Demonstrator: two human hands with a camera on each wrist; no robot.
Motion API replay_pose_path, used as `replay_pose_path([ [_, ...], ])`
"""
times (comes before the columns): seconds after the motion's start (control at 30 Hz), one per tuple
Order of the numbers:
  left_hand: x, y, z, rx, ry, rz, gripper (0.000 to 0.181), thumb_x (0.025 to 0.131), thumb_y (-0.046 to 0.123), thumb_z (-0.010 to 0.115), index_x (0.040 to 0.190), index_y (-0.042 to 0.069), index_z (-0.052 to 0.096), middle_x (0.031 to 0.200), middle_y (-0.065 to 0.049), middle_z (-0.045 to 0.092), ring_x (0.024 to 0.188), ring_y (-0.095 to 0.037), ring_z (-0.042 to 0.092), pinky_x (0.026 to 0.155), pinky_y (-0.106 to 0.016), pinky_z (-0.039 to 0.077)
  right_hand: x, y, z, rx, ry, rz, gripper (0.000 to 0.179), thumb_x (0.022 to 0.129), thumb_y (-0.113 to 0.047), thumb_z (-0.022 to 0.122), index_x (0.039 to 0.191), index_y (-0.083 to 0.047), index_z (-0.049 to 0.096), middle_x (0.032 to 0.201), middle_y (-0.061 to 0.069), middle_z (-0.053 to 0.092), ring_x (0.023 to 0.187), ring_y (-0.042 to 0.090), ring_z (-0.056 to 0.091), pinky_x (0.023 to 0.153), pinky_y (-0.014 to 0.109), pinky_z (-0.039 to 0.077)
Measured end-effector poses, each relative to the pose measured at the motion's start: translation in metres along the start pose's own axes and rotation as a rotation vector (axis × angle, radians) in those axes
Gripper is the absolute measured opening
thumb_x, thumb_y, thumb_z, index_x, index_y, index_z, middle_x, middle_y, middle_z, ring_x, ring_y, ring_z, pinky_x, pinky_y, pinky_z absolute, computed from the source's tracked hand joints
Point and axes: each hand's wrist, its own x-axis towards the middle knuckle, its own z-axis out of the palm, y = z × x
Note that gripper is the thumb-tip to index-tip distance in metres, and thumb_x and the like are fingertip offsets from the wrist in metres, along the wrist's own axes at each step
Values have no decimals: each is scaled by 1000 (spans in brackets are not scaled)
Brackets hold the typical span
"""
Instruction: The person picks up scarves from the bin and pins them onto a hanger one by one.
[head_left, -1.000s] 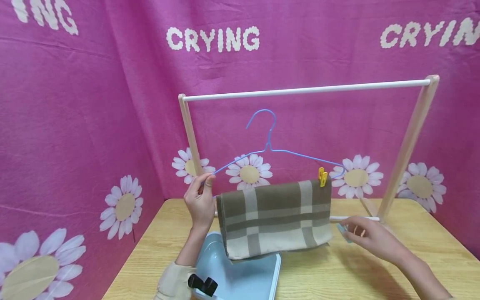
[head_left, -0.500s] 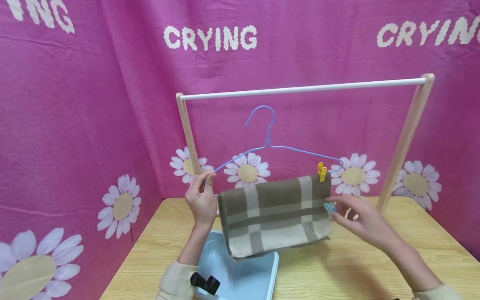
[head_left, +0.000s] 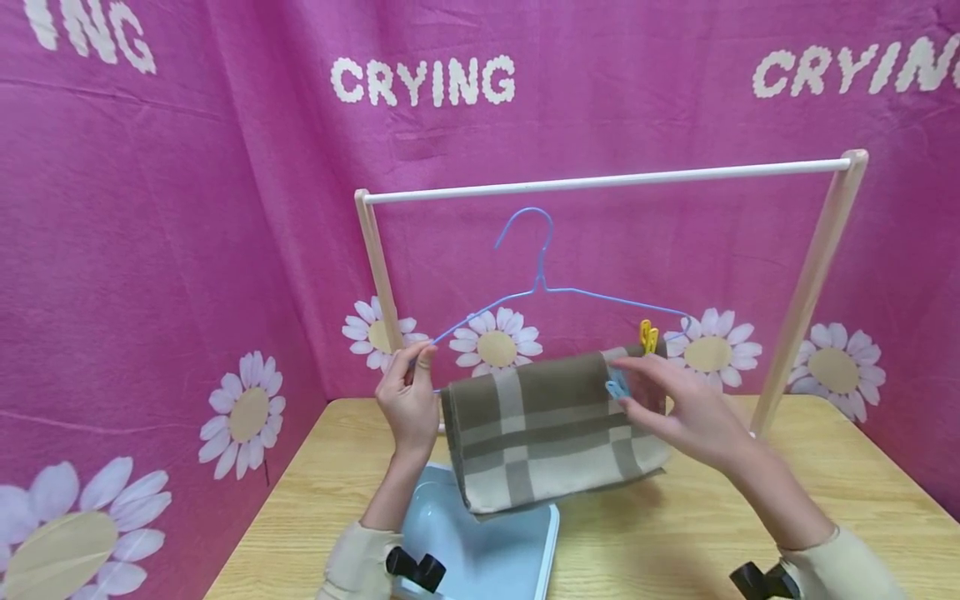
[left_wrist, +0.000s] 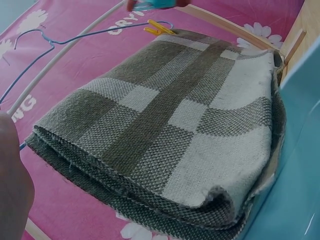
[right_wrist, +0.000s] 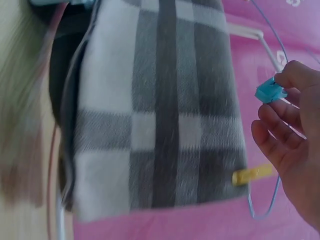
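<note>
A blue wire hanger (head_left: 542, 279) is held up at its left corner by my left hand (head_left: 410, 408), thumb and fingers pinching the wire. Over its bottom bar hangs a folded brown and cream plaid cloth (left_wrist: 150, 115). A yellow clothespin (head_left: 648, 336) clips the cloth's top edge near the right end, seen also in the left wrist view. My right hand (head_left: 686, 412) pinches a light blue clothespin (right_wrist: 270, 91) between thumb and fingers. In the head view that hand overlaps the right part of the cloth, below the yellow clothespin.
Behind the hanger stands a rack with a white top rod (head_left: 607, 179) and wooden posts. A light blue tray (head_left: 551, 542) sits on the wooden table (head_left: 292, 500) under the cloth. A pink curtain (head_left: 285, 167) with daisies hangs behind and at the left.
My right hand has moved left and up with the light blue clothespin, from beside the cloth to in front of it. My left hand keeps its hold on the hanger, nearly still.
</note>
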Motion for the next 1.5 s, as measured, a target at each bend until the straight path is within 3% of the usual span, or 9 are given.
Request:
replay_pose_path([
  [0.27,0,1,10,-38,-8,44,10,85,-3,72,94,-1,75,76,-15,64,64,-3,40,55,-15,32,33,-16,23,139,-9,56,45,79,5,73,121,-6,59,88,-6,65,75,4,60,64,26,55],
  [0.57,-3,6,19,-48,4,35,12,83,-4,74,94,0,76,70,-15,60,60,-3,37,52,-15,29,63,-36,51,315,1,143,41,85,-1,73,124,-8,59,103,2,74,92,15,72,84,33,58],
  [0.77,-5,9,24,-35,2,25,11,84,2,75,94,-2,75,71,-14,63,61,-2,40,53,-14,32,81,-46,68,414,5,174,39,85,1,72,122,-5,60,106,10,74,93,20,73,85,36,58],
  [0.97,-7,10,26,-30,0,-6,14,85,8,75,94,-2,75,73,-15,65,61,-2,42,54,-14,34,91,-48,84,449,-3,191,36,85,0,75,119,-3,63,104,13,75,90,22,74,81,29,59],
  [1.2,-8,11,28,-42,-10,0,14,85,7,75,94,-4,74,70,-14,60,61,-4,41,54,-15,33,93,-49,85,424,-36,228,37,88,0,72,124,0,63,110,16,74,96,26,73,86,32,58],
  [1.5,-7,14,30,-74,30,-53,14,87,9,73,95,-2,75,75,-17,65,63,-1,46,55,-12,37,97,-56,91,434,-44,271,28,85,3,73,113,3,68,104,16,75,100,27,73,84,31,58],
])
